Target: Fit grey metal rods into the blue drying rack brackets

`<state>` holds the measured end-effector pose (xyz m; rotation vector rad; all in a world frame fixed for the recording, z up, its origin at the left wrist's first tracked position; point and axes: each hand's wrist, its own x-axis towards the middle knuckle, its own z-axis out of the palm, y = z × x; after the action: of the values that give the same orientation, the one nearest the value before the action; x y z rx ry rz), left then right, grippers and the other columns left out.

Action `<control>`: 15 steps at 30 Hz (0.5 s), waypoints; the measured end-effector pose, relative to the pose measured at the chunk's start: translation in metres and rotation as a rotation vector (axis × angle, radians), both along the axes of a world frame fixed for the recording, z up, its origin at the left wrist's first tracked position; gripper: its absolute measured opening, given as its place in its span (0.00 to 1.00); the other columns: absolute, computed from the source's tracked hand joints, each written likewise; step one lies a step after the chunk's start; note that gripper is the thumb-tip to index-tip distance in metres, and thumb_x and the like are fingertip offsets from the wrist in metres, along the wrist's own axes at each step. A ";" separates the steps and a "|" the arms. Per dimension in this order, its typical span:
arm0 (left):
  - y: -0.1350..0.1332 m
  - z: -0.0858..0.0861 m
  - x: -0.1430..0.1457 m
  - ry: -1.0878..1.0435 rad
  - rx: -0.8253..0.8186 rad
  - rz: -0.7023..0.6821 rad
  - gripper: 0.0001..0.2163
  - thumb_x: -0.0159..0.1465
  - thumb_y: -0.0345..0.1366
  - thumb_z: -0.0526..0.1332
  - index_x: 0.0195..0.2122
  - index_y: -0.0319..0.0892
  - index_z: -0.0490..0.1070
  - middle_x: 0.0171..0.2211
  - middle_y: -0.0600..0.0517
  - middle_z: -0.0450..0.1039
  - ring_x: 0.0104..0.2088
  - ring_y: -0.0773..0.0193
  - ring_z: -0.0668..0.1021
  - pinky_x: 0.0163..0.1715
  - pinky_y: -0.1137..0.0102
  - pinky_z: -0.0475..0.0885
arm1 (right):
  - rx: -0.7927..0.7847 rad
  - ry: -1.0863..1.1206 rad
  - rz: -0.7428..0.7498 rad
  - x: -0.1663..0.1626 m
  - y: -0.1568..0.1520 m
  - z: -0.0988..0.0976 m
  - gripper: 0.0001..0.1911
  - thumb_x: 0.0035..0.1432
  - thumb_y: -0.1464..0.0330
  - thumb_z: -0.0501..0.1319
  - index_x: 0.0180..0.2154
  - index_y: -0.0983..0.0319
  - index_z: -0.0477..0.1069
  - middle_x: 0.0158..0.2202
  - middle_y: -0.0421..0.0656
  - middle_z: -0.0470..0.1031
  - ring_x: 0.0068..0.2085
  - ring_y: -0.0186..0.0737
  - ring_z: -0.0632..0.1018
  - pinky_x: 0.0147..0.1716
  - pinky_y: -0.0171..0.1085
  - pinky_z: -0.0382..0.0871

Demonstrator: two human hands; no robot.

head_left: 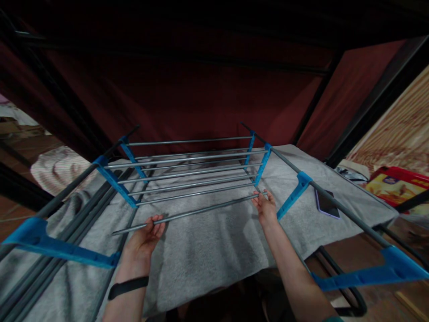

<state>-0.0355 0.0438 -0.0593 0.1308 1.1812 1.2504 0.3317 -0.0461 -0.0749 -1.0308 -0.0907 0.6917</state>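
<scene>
A thin grey metal rod lies across both of my hands, tilted up toward the right. My left hand is palm up, fingers curled round the rod near its left end. Close to the other end, my right hand pinches it. Behind it stands a rack frame with grey side tubes and blue plastic brackets, joined by several grey crossbars. A blue bracket beside my right hand and another bracket at the left front carry no crossbars.
Grey cloth covers the surface under the rack. Several loose dark tubes lie on the left. A phone rests on the right, near a red and yellow package. Dark posts and red fabric stand behind.
</scene>
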 end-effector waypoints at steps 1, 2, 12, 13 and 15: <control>-0.002 0.002 0.002 -0.002 0.017 -0.004 0.12 0.63 0.18 0.50 0.30 0.38 0.67 0.25 0.54 0.73 0.24 0.67 0.79 0.26 0.72 0.77 | -0.001 0.002 0.006 0.001 -0.001 0.000 0.20 0.48 0.73 0.62 0.43 0.57 0.60 0.29 0.36 0.77 0.30 0.33 0.78 0.32 0.34 0.76; -0.004 0.004 0.003 -0.007 0.035 -0.006 0.12 0.64 0.18 0.49 0.30 0.38 0.67 0.25 0.54 0.73 0.24 0.67 0.79 0.26 0.72 0.77 | -0.003 0.006 0.010 0.002 -0.002 -0.001 0.20 0.48 0.74 0.62 0.43 0.57 0.60 0.30 0.36 0.77 0.30 0.33 0.78 0.33 0.34 0.76; -0.018 0.015 0.014 -0.038 0.200 0.150 0.06 0.65 0.25 0.55 0.35 0.37 0.70 0.30 0.49 0.77 0.29 0.65 0.81 0.28 0.73 0.77 | -0.039 0.032 -0.062 0.018 -0.007 -0.020 0.21 0.42 0.80 0.61 0.37 0.54 0.60 0.31 0.37 0.75 0.29 0.37 0.79 0.30 0.37 0.76; -0.019 0.016 0.013 -0.034 0.224 0.172 0.05 0.65 0.26 0.55 0.36 0.38 0.70 0.30 0.49 0.77 0.29 0.65 0.81 0.28 0.73 0.77 | -0.049 0.031 -0.074 0.022 -0.006 -0.023 0.21 0.41 0.81 0.60 0.36 0.54 0.60 0.31 0.37 0.75 0.29 0.37 0.79 0.29 0.37 0.76; -0.021 0.019 0.011 -0.016 0.268 0.223 0.04 0.65 0.27 0.56 0.38 0.38 0.69 0.30 0.48 0.77 0.30 0.65 0.81 0.28 0.73 0.76 | -0.073 0.051 -0.077 0.029 -0.006 -0.032 0.22 0.40 0.83 0.59 0.35 0.54 0.60 0.30 0.36 0.74 0.29 0.37 0.79 0.27 0.37 0.76</control>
<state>-0.0242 0.0228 -0.0404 0.1906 1.0305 1.6021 0.3604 -0.0523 -0.1065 -1.0810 0.0184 0.6546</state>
